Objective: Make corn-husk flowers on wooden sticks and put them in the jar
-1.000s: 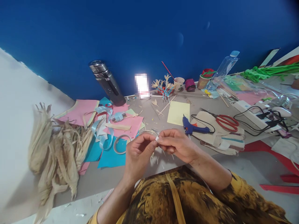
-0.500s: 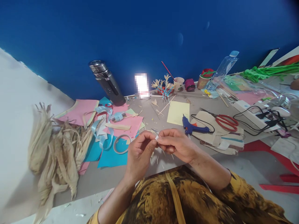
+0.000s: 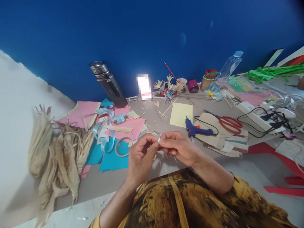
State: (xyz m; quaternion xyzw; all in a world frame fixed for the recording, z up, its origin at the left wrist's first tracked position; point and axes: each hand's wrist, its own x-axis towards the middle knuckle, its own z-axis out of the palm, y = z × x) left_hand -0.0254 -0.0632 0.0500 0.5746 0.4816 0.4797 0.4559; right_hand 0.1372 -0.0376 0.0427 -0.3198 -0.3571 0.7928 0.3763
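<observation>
A small white piece [image 3: 159, 139] is pinched between my two hands, above the near part of the table. My left hand [image 3: 143, 156] grips it from the left with thumb and forefinger. From the right, the thumb and fingertips of my right hand [image 3: 179, 147] close on the same piece, the fingertips of both hands nearly touching. Thin pale scraps lie on the table under and behind my hands. A blue glue gun [image 3: 196, 129] rests just beyond my right hand, near a pale yellow sheet [image 3: 181, 114]. Left of my left hand is a roll of tape [image 3: 118, 148].
Dried husks [image 3: 64, 155] hang over the table's left edge, beside pink and blue paper. A dark flask [image 3: 111, 87], pale flowers [image 3: 167, 88] and paper cups stand at the back. Red-handled scissors [image 3: 230, 124], a power strip [image 3: 258, 117] and cables lie on the right.
</observation>
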